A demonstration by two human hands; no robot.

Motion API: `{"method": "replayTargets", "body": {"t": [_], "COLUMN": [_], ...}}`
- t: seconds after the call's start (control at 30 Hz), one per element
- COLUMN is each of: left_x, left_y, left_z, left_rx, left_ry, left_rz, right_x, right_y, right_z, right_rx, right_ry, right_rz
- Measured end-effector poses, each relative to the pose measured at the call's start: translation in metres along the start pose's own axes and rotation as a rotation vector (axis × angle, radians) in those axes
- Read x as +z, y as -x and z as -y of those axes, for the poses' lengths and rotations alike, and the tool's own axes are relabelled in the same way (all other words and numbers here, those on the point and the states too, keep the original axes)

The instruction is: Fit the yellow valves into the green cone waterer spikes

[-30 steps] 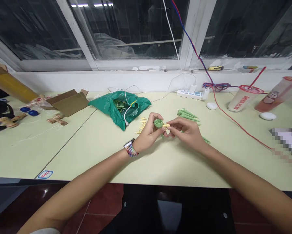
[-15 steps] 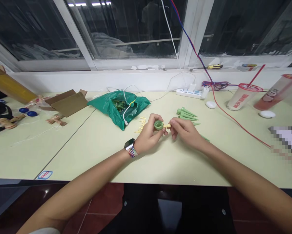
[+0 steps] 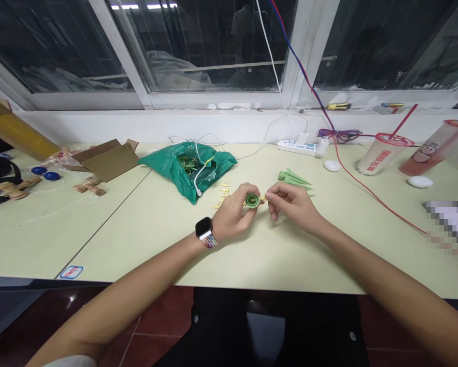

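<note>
My left hand [image 3: 234, 211] is closed around a round green plastic part [image 3: 252, 200], whose hollow open side faces me. A small yellow plastic piece [image 3: 262, 199] sticks out of its right side. The thumb and forefinger of my right hand [image 3: 292, 205] pinch the outer end of that piece. Just left of the hands, several small yellow pieces [image 3: 225, 192] lie on the table, partly hidden by my left hand. Several pointed green plastic spikes [image 3: 296, 178] lie behind my right hand.
Behind my left hand lies an open green plastic bag [image 3: 168, 163] with green parts inside. A cardboard box [image 3: 110, 160] and wooden kendama pieces [image 3: 91, 186] are at left. A power strip [image 3: 298, 147], a red cable [image 3: 378, 196] and drink cups [image 3: 384, 153] are at the back right.
The green part has turned in my left hand, so its hollow faces me more directly. The yellow piece now shows less between the hands. My fingers stay close together.
</note>
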State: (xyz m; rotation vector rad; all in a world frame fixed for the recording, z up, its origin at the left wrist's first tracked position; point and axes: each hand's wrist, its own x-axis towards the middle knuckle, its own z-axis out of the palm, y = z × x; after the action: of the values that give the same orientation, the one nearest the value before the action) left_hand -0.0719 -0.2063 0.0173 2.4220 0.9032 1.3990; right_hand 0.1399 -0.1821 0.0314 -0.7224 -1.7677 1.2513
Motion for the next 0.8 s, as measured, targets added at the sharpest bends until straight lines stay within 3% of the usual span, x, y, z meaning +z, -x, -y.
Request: {"method": "replayTargets", "body": {"t": [0.13, 0.33, 0.43, 0.6, 0.7, 0.8], "left_x": [0.002, 0.003, 0.005, 0.008, 0.009, 0.009], "left_y": [0.000, -0.002, -0.001, 0.004, 0.006, 0.005], "left_z": [-0.001, -0.005, -0.005, -0.002, -0.002, -0.004], "left_rx": [-0.022, -0.167, -0.194, -0.102, -0.046, -0.073], "left_ry": [0.022, 0.113, 0.146, 0.089, 0.063, 0.069], "left_rz": [0.009, -0.034, -0.046, -0.043, -0.008, -0.003], "right_x": [-0.001, -0.002, -0.002, 0.005, 0.011, 0.012], "right_y": [0.001, 0.002, 0.003, 0.003, 0.003, 0.004], "right_z": [-0.003, -0.002, 0.000, -0.003, -0.008, -0.010], "right_rx": [-0.018, -0.067, -0.155, -0.200, -0.171, -0.096], "right_ry": [0.171, 0.096, 0.200, 0.397, 0.377, 0.303], "right_rz": [-0.003, 0.032, 0.050, -0.010, -0.049, -0.040]}}
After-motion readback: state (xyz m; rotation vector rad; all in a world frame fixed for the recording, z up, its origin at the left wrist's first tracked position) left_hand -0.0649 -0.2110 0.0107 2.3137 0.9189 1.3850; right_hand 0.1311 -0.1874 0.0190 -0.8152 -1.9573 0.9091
